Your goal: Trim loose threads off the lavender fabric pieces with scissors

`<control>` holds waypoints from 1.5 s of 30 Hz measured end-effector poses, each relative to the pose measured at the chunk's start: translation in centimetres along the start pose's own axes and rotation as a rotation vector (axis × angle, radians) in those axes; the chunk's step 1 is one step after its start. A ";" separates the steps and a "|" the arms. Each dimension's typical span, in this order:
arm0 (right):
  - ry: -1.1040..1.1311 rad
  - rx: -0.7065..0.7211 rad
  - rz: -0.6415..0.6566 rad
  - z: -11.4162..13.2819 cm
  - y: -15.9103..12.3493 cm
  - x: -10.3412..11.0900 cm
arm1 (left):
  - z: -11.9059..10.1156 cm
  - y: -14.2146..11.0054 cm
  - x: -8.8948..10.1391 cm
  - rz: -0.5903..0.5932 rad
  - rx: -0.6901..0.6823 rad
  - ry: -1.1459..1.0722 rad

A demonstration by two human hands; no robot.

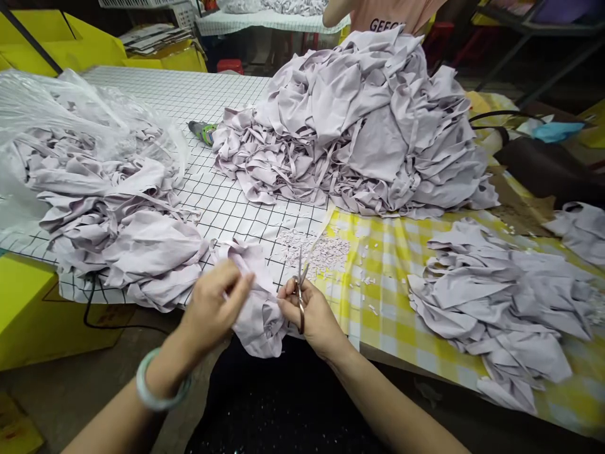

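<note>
My right hand point(312, 315) holds a small pair of scissors point(300, 277), fingers round the brown handles and blades pointing away from me, slightly apart. Its thumb and fingertips meet the edge of a pale lilac fabric piece point(259, 321), which hangs over the table's front edge above my lap. In front of the left part of that piece is my left hand point(215, 302), slightly blurred, fingers curled and thumb stretched to the right. What its fingers grip, if anything, is hidden. Tiny fabric snippets point(316, 252) lie scattered just beyond the scissors.
A big lilac fabric heap point(368, 126) stands at the back. Left lies another pile point(118, 195), partly in a clear plastic bag point(155, 120); right, a smaller pile point(501, 296) rests on yellow checked cloth point(387, 309). A green-and-grey object point(202, 132) touches the heap. Another person point(387, 16) is beyond.
</note>
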State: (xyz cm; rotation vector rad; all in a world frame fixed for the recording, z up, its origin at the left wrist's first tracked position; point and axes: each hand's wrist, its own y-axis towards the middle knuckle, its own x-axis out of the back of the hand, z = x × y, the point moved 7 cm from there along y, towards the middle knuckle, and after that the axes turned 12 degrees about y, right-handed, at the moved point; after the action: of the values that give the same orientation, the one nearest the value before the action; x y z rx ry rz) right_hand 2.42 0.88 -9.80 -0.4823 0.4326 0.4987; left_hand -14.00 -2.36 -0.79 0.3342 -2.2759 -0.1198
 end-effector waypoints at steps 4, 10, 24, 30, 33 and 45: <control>-0.005 0.143 -0.021 1.4 -0.5 -1.3 | -0.8 -3.8 -4.3 0.277 0.255 -0.449; -0.186 0.251 0.110 1.8 -2.1 -2.8 | 1.7 -3.3 -6.4 0.290 0.602 -0.846; 0.102 0.147 0.107 -0.2 1.0 -2.1 | 2.9 -4.5 -8.6 0.277 0.855 -1.289; -0.123 0.254 0.056 1.5 1.0 -0.7 | 2.7 -4.8 -8.0 0.282 0.916 -1.294; -0.293 0.145 0.108 0.3 1.3 -1.4 | 2.3 -4.5 -7.2 0.302 0.869 -1.283; -0.216 0.197 0.241 0.3 1.1 -4.1 | 1.0 -3.2 -3.8 0.304 0.695 -1.114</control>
State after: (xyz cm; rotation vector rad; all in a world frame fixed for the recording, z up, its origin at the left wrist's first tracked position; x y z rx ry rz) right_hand -1.32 0.50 -7.88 -0.1833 0.3289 0.7257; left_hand -11.68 -4.38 -4.78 0.2957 -3.3895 0.8654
